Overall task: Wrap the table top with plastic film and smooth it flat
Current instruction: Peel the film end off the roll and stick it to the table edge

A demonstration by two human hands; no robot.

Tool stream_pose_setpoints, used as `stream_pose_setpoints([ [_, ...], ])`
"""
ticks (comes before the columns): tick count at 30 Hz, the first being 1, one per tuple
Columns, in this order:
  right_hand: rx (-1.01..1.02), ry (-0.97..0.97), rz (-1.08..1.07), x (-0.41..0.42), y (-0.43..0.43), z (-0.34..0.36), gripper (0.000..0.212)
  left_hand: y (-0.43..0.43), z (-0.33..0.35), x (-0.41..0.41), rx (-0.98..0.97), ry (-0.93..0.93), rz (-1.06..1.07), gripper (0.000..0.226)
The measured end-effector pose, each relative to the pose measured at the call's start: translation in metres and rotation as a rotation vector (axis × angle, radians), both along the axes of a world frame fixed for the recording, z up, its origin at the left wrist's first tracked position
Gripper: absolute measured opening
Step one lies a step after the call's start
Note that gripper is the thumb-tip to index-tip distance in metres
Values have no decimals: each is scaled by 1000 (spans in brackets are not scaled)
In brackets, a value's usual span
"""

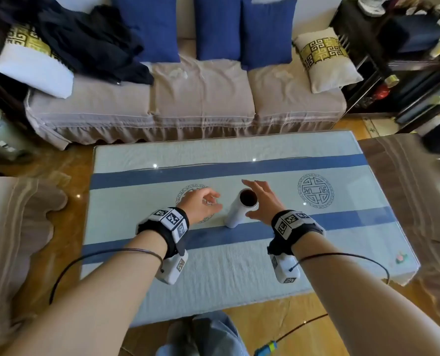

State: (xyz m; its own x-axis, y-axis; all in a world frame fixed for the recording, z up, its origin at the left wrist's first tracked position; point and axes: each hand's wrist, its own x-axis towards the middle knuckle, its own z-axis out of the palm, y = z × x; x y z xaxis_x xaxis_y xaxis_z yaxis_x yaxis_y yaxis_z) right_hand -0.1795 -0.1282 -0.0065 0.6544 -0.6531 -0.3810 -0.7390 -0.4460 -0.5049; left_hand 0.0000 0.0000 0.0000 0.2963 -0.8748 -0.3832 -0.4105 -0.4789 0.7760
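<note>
Film roll (pixel 236 213) upright, hollow end up

Both bare forearms reach forward, side by side.
Left grip (pixel 200 205) hangs palm-down with fingers loosely curled; right grip (pixel 261 201) is spread, fingers straight, thumb held apart.

One table (pixel 239 283); one roll of film (pixel 240 210) on it; two hands, the left hand (pixel 200 205) and the right hand (pixel 263 201); two marker wristbands (pixel 167 222) (pixel 293 223); two blue stripes (pixel 226 170) (pixel 239 235) and two round emblems (pixel 315 190) (pixel 188 195) on the table top; one sofa (pixel 162 124) with three seat cushions (pixel 90 98) (pixel 200 91) (pixel 293 93), three blue cushions (pixel 147 27) (pixel 217 27) (pixel 267 34), two gold-patterned pillows (pixel 325 60) (pixel 33 68); one dark garment (pixel 85 39).
</note>
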Motion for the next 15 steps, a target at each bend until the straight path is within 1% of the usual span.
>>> stream_pose_setpoints([
  [4, 43, 3, 14, 6, 3, -3, 79, -1, -1, -2, 13, 13, 4, 42],
  [7, 25, -99, -27, 13, 5, -5, 62, -3, -5, -1, 19, 16, 4, 46],
  [8, 7, -122, -26, 16, 4, -2, 59, -4, -4, 0, 9, 8, 5, 47],
  [11, 20, -140, -21, 25, -5, 5, 61, -11, -3, 4, -7, 20, -7, 50],
  [13, 46, -166, -30, 30, -12, 10, 63, -16, -1, 5, -53, 31, -9, 50],
  [15, 74, -180, -49, 31, -19, 14, 64, -20, 1, 6, -121, -17, -7, 46],
])
